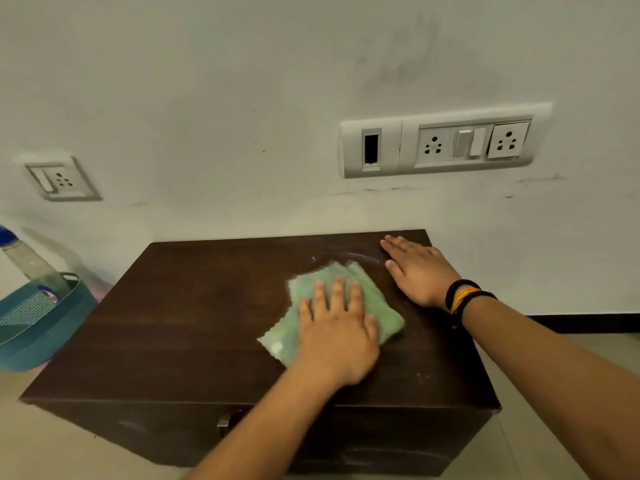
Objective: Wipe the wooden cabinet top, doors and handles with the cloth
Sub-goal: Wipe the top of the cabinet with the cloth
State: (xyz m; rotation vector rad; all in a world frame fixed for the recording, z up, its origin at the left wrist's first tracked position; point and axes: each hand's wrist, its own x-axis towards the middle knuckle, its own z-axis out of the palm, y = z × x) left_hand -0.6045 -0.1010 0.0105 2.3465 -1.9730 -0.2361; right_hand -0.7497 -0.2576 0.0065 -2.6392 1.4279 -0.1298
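The cloth [346,306], green and folded, was pressed flat on the cabinet [194,327] top, right of centre, under the left hand [337,341]. That hand was laid palm down with the fingers spread, so nothing was pinched; the cloth was held only by downward pressure, apparently so that a broad patch could be rubbed at once. The right hand [420,271] was rested flat and empty on the far right corner of the top, just beside the cloth but apart from it, probably to brace the body and steady the cabinet. A pale curved smear [360,256] was seen on the wood between the cloth and the far edge, so the top was judged only partly wiped. The doors and a small metal handle [224,420] on the near face were judged not yet reached. A teal basket [38,323] was placed to the left, against the wall.
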